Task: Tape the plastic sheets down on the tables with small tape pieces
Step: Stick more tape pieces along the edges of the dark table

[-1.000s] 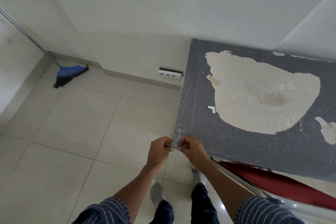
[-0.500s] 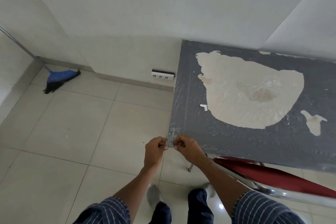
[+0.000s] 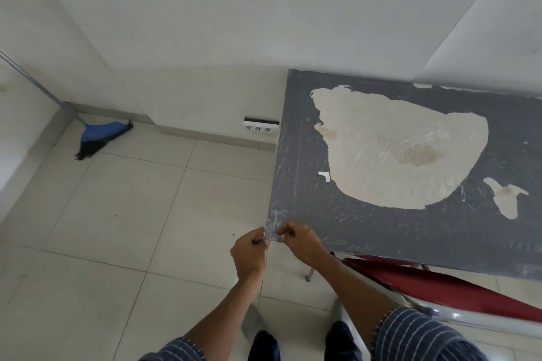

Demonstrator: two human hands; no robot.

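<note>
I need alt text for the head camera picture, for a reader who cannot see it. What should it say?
Two hands, left hand and right hand, pinch a small clear tape piece at the near corner of a grey table covered with a plastic sheet. A blue broom leans in the far corner of the tiled floor.

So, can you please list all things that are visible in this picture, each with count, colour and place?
table: one, grey top with large pale worn patches, right side
plastic sheet: one, clear, over the table top
tape piece: one, clear, at the near left table corner, between the hands
white mark: one, L-shaped, on the table
broom: one, blue head, dark bristles, far left floor
socket strip: one, white, on the wall base
chair: one, red, under the table
left hand: pinching the tape
right hand: pinching the tape
</note>
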